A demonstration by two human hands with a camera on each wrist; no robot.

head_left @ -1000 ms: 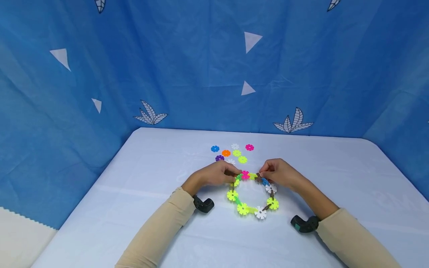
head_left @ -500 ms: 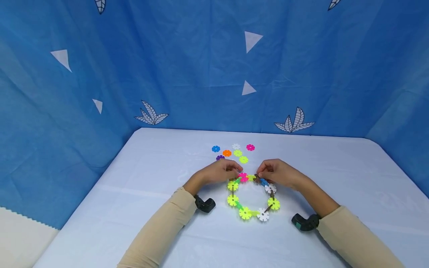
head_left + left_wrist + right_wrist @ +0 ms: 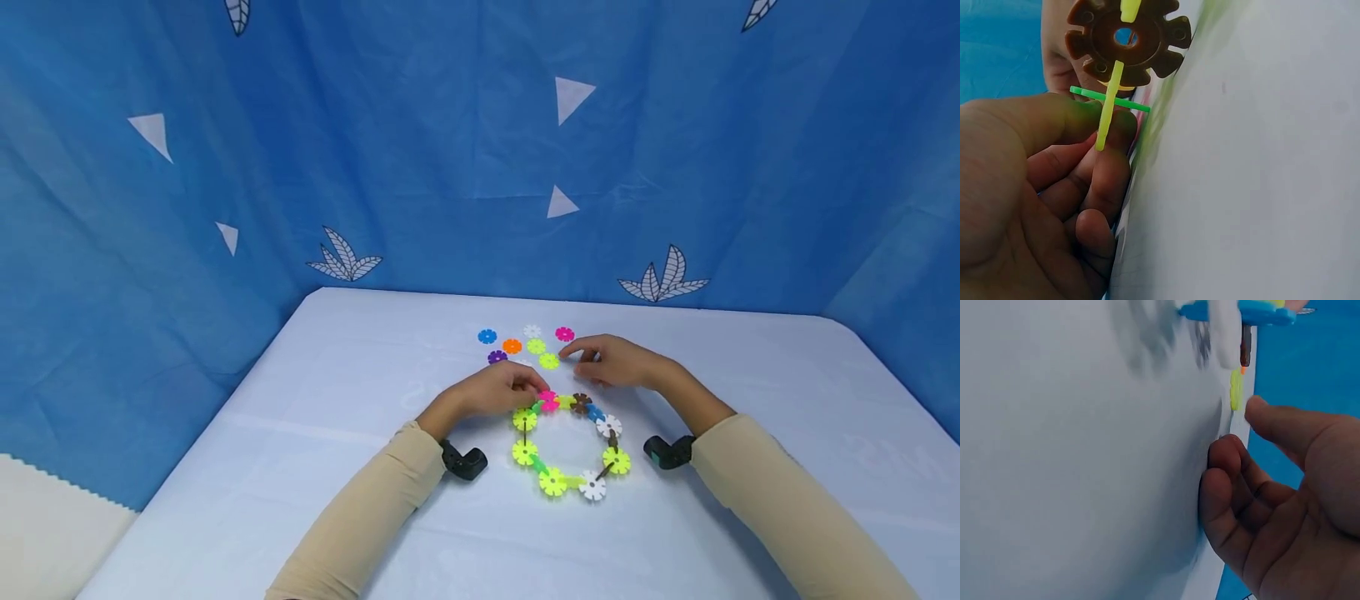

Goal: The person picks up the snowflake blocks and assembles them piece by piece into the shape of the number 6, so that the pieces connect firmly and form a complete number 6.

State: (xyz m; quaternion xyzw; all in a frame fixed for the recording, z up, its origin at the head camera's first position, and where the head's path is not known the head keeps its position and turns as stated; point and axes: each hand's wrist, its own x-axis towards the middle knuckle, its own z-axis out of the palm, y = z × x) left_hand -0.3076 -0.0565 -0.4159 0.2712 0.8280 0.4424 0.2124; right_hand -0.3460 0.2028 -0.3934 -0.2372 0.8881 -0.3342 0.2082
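A ring of notched plastic snowflake discs (image 3: 553,487), slotted together edge to edge, lies on the white table. My left hand (image 3: 487,392) pinches the ring at its far left, by the pink disc (image 3: 550,402). In the left wrist view, the thumb and fingertips are at a green disc (image 3: 1132,104) and a yellow one (image 3: 1107,115), with a brown disc (image 3: 1154,56) beyond. My right hand (image 3: 624,362) is past the ring's far right side, holding nothing; its index finger reaches towards a loose yellow disc (image 3: 549,361). Thumb and fingers are apart in the right wrist view.
Several loose discs lie behind the ring, among them blue (image 3: 487,337), orange (image 3: 512,346), purple (image 3: 497,357), white (image 3: 532,331) and pink (image 3: 565,334). A blue patterned cloth (image 3: 465,150) hangs behind the table (image 3: 360,350).
My right hand has let go of the ring near the brown disc and moved away towards the loose discs. My left hand has shifted its hold to the pink disc.
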